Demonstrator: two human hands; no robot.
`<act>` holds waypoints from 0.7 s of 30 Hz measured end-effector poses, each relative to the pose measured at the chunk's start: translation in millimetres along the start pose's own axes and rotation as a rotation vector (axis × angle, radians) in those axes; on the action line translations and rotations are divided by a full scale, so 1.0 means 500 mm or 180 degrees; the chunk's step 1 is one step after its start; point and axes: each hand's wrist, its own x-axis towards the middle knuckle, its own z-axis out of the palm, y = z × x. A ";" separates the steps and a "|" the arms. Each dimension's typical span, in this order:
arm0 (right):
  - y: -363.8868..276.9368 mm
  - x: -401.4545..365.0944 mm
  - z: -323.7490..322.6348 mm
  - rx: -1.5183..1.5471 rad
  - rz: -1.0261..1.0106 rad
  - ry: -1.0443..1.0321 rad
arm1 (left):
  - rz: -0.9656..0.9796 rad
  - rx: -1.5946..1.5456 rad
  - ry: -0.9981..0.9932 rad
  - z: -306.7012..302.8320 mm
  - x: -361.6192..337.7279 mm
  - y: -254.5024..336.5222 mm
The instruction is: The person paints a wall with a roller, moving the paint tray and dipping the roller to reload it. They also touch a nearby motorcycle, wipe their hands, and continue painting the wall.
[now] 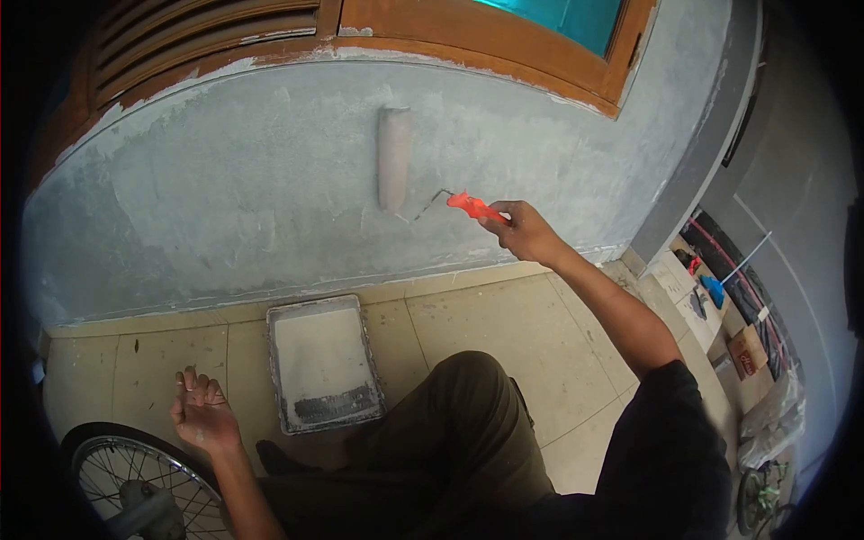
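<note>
My right hand is closed round the orange handle of a paint roller. Its pale, long roller sleeve stands nearly upright against the grey wall, joined to the handle by a thin bent wire. Down at the left, my left hand is palm up with fingers loosely curled and slightly apart, holding nothing. Pale smudges mark its fingers. Between my left hand and my knee, a paint tray with whitish paint in it lies on the tiled floor.
A spoked wheel stands at the lower left, close to my left forearm. Above the wall are a wooden window frame and louvred shutter. A cardboard box, plastic bag and blue item lie at the right.
</note>
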 end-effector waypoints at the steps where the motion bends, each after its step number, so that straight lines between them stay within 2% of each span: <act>1: -0.004 0.019 0.029 0.0097 -0.0223 -0.0112 | 0.0020 -0.0026 -0.0007 -0.004 -0.003 0.007; 5: -0.054 0.038 0.087 0.0255 -0.0073 -0.0277 | 0.0132 -0.0019 0.0048 -0.020 -0.014 0.043; 9: -0.031 -0.003 0.027 0.0447 0.0454 -0.0158 | 0.0231 -0.0288 0.0053 0.006 -0.015 0.073; 16: 0.185 -0.089 -0.123 0.0189 0.1179 0.0623 | 0.0028 -0.0656 0.0005 0.015 -0.007 0.055; 21: 0.396 -0.034 -0.207 0.0075 0.1650 0.1527 | 0.0010 -0.0665 0.0014 0.001 -0.003 0.050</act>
